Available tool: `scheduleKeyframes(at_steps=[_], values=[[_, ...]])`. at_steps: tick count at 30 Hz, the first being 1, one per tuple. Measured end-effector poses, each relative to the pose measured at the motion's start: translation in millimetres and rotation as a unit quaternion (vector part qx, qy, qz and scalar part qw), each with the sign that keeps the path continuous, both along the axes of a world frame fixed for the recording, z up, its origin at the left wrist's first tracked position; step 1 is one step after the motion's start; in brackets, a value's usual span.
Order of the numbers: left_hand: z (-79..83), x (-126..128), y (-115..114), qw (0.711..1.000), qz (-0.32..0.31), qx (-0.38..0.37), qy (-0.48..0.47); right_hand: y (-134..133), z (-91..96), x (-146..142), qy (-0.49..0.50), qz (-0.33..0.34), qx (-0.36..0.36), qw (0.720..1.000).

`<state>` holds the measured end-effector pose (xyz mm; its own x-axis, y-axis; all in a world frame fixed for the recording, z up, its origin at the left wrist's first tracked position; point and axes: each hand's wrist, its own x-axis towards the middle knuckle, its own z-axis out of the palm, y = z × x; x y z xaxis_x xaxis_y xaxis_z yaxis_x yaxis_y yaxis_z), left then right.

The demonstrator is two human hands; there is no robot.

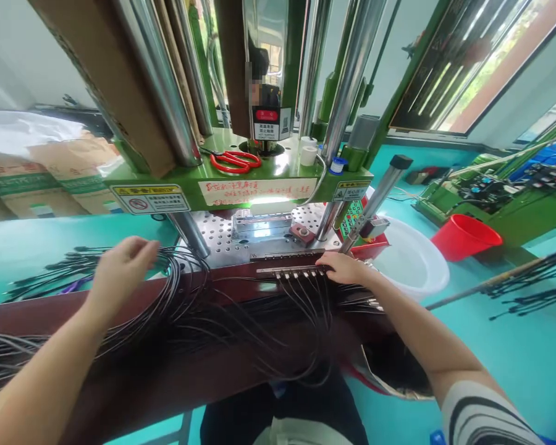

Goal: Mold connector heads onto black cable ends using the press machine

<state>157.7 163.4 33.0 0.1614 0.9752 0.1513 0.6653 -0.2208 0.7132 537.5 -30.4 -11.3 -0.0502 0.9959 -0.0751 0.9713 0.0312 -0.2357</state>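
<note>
My left hand (120,272) reaches into a bundle of thin black cables (185,296) lying over the dark red table edge (50,309); its fingers curl around some of them. My right hand (345,267) rests at the right end of a metal fixture bar (290,271) that holds a row of cable plugs, fingers pressed on it. Black cables hang from that bar down over the table edge toward me.
A green press machine (241,185) with chrome columns stands right behind the bar, red scissors (235,161) on its deck. A white basin (412,259) and a red bucket (463,238) sit on the right. Cardboard boxes (37,179) stand left. More cables (528,284) lie far right.
</note>
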Motion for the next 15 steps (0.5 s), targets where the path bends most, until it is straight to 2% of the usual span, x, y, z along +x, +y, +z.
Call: scheduleKeyframes(at_steps=[1,2,4,6,8,11,13,15], values=[[4.1,12,-25,0.997,-0.072,0.014,-0.004,-4,2.8,-2,-0.023,0.014,-0.03,0.999],[5.9,24,-52,0.985,-0.171,0.01,-0.019,-6,4.7,-3,-0.047,0.017,-0.046,0.998],[1.6,49,-102,0.929,-0.368,-0.004,-0.045,-7,7.4,-6,-0.08,0.005,-0.056,0.995],[-11.0,68,-143,0.875,-0.483,-0.002,-0.03,-3,11.3,-9,-0.085,0.0,-0.07,0.994],[-27.0,79,-170,0.844,-0.535,0.024,0.016,3,18.3,-11,-0.077,0.004,-0.085,0.993],[-45.6,85,-187,0.827,-0.55,0.05,0.098,13,32.6,-15,-0.069,-0.001,-0.11,0.992],[-50.7,87,-187,0.83,-0.543,0.031,0.125,21,40.5,-16,-0.067,-0.024,-0.115,0.991],[-51.3,91,-182,0.847,-0.517,-0.043,0.113,30,45.4,-17,-0.063,-0.057,-0.106,0.991]])
